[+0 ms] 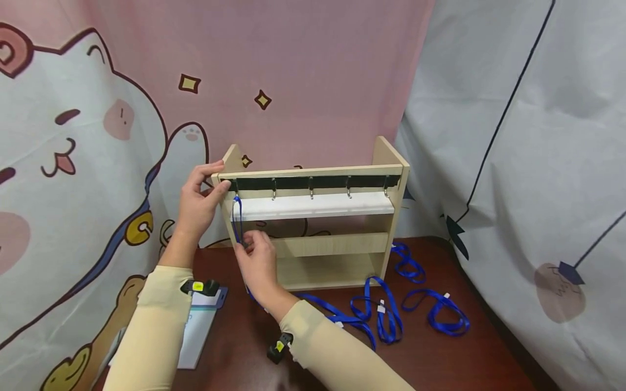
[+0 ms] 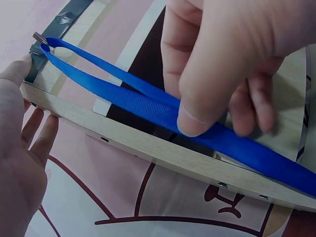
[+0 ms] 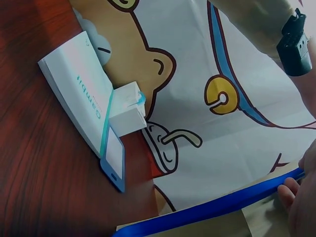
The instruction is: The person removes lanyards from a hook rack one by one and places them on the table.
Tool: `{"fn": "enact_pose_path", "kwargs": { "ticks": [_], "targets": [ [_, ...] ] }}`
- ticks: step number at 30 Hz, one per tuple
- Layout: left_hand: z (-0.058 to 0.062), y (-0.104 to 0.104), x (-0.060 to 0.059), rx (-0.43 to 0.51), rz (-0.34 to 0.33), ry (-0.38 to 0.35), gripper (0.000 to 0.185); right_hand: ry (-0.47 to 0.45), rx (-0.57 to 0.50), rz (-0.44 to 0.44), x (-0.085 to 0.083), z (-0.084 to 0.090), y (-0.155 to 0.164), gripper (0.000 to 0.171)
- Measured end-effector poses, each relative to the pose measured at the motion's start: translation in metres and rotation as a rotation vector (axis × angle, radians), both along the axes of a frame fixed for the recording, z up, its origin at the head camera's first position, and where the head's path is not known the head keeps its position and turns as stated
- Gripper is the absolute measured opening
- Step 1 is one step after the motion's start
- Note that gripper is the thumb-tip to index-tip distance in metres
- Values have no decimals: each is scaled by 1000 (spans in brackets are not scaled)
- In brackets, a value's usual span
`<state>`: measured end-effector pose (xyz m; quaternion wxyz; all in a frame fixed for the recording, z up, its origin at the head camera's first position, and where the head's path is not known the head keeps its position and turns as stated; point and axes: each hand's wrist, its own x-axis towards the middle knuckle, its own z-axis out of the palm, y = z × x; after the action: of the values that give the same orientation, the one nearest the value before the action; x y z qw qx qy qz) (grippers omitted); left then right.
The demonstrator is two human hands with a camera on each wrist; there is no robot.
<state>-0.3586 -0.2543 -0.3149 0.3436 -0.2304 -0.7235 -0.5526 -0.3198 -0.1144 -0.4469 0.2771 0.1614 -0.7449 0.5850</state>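
A blue lanyard [image 2: 113, 96] hangs in a loop from the leftmost metal hook [image 2: 39, 38] of a small wooden rack [image 1: 337, 243]. Below that hook, my right hand [image 1: 259, 263] pinches the lanyard's doubled strap between thumb and fingers. In the right wrist view the strap [image 3: 212, 211] runs down along the rack's side, with only part of that hand showing. My left hand [image 1: 198, 198] holds the rack's upper left corner, its thumb on the front and its other fingers at the side. More hooks [image 1: 311, 187] line the black strip [image 1: 293, 183] to the right.
Several blue lanyards [image 1: 386, 320] lie loosely coiled on the dark red table [image 1: 430, 364], right of and before the rack. At left are a white box [image 3: 76, 89], a blue-edged card holder [image 3: 114, 160] and a smaller white box [image 3: 128, 116]. A printed cloth [image 1: 313, 70] hangs behind.
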Motion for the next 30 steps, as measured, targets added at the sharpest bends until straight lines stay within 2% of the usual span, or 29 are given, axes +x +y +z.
{"fn": "enact_pose_path", "kwargs": {
  "ticks": [4,9,14,20,30],
  "targets": [
    [-2,-3,-4,2,-13,4,36,31,11,-16,-2,0,-1,13],
    [-3,-4,-5,-7,2,6,36,11,29,-22,-4,0,-5,13],
    [-4,-3,-5,-18,14,0,36,-13,31,-25,-6,-1,-6,7],
    [-5,-4,-6,-17,8,-7,36,0,11,-10,-6,-3,-3,7],
    [-4,-5,-7,-13,10,-6,36,53,-22,11,-1,10,5,6]
  ]
}}
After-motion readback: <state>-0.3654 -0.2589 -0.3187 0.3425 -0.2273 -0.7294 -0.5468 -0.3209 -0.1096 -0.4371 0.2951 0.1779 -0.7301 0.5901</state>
